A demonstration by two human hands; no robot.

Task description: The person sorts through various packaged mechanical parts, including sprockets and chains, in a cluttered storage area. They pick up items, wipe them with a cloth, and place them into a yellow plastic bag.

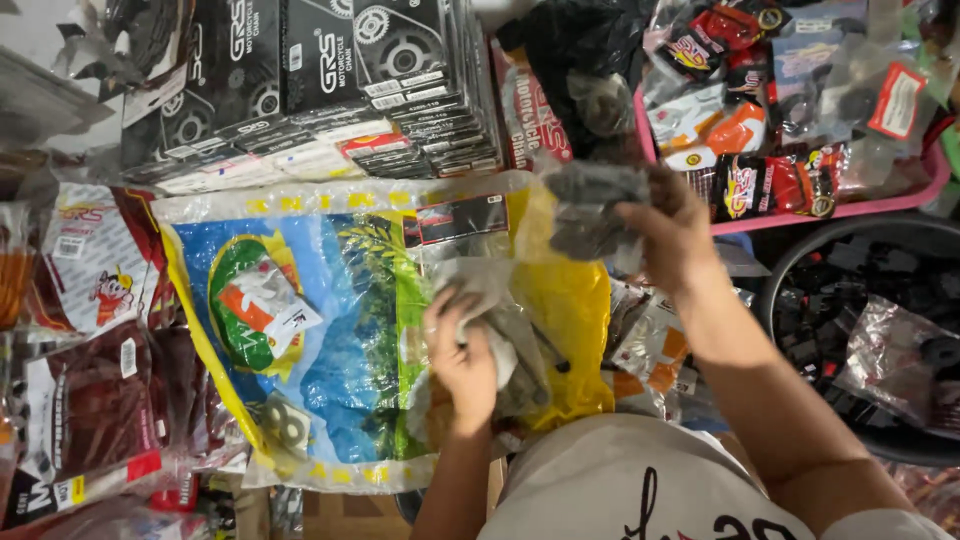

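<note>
We are finding much of this hard to read: the grey part (592,208) in the right hand (672,240) is blurring, so its shape is escaping us, and the fingers are covering its near edge. The left hand (462,352) is closing around clear bagged pieces (505,330), whose contents we cannot identify. Both bundles are lying over the big yellow-and-blue printed sack (330,330), the grey part above its top right corner. Behind the sack, black flat boxes (330,80) are standing stacked; right of it a pink tray (830,205) is getting cut off by the frame.
</note>
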